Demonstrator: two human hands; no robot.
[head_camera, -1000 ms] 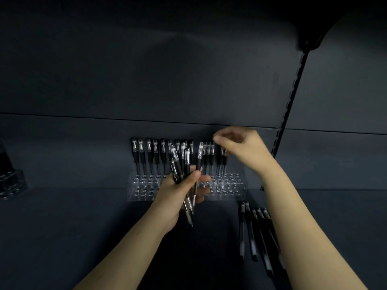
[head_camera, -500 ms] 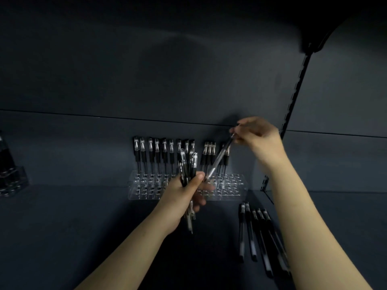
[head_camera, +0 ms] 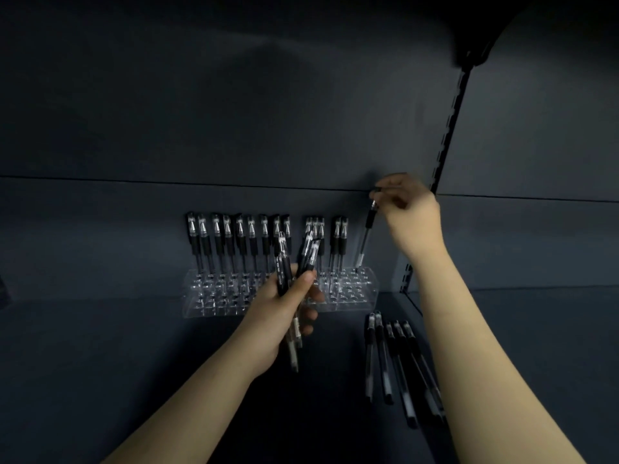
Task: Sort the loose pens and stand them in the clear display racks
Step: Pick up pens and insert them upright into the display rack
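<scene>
On a dark shelf (head_camera: 100,363), a clear display rack (head_camera: 207,296) holds a back row of upright black pens (head_camera: 217,242). The left hand (head_camera: 278,309) grips a bundle of pens (head_camera: 311,254) in front of the rack. The right hand (head_camera: 415,222) pinches one pen (head_camera: 368,226) by its top, its lower end at the rack's right end. Loose pens (head_camera: 383,356) lie nearby on the shelf.

Clear plastic is seen in the display rack (head_camera: 348,296): glossy, with bright glints caught along its holes and edges. The standing pens (head_camera: 241,242) are shown with shiny transparent barrels, black caps and duller black sleeves just below. The same see-through plastic is picked out on the single pen (head_camera: 363,242), the bundle of pens (head_camera: 311,254) and the loose pens (head_camera: 383,356). The shelf (head_camera: 134,363) and back panel (head_camera: 234,112) are read as dark, smooth and matt. The slotted upright (head_camera: 450,128) is seen as black, but its material cannot be told.
</scene>
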